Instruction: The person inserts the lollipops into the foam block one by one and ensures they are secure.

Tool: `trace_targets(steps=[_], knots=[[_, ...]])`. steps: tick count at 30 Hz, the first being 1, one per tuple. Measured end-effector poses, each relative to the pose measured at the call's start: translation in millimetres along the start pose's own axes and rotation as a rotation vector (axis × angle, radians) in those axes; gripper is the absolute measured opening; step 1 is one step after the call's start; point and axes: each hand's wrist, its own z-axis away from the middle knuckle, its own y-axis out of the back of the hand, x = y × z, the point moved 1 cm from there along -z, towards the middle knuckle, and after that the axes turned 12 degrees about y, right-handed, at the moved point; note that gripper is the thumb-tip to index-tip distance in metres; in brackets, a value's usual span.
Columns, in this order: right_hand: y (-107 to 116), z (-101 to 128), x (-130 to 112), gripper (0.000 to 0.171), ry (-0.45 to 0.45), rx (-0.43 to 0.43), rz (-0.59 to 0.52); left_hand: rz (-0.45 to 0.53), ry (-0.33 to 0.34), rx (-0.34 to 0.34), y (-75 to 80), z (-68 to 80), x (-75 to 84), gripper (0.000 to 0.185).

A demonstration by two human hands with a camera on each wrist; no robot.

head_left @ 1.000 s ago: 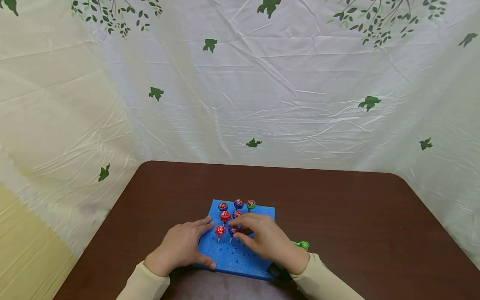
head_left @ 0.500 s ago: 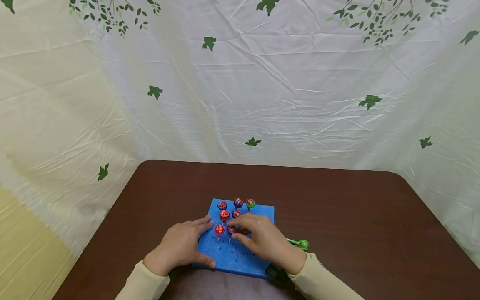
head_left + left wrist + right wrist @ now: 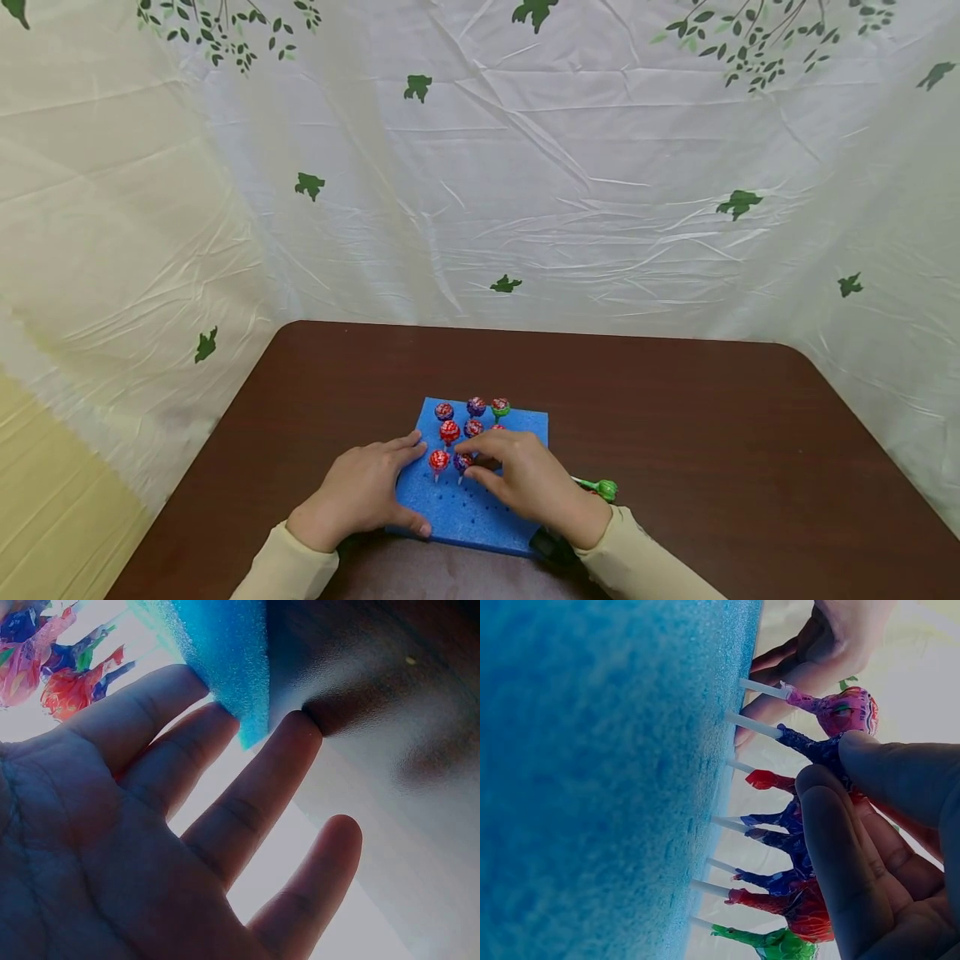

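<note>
Nearest in: left hand (image 3: 358, 493) lying flat, fingers straight and relaxed, pressed against the left edge and near corner of the blue foam block (image 3: 480, 517). Not gripping anything, just steadying; left wrist view shows fingertips (image 3: 296, 731) touching the foam corner and the brown table (image 3: 712, 433).

Right beside it, over the block: right hand (image 3: 525, 479) with thumb and forefinger pinched on the wrapped head of a purple lollipop (image 3: 462, 460). Sits just ahead of the right fingertips, between the two hands, clearly closer to the right one. Stick planted in the foam, long axis straight up from the surface; right wrist view shows the stick meeting the foam square-on (image 3: 754, 725).

Just left of that, a red lollipop (image 3: 438, 460), nearly touching it.

Further out past the fingers: more lollipops (image 3: 472, 417) standing upright toward the far edge.

Off to the right of the right wrist: a green lollipop (image 3: 603, 488) lying flat on the table, off the block.
</note>
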Motion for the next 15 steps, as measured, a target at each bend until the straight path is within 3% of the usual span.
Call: trace_targets(steps=[15], knots=[[6.8,-0.2,3.1,0.032,0.005,-0.04,0.028,-0.002,-0.008,0.008,-1.6,-1.9,-0.9,0.105]])
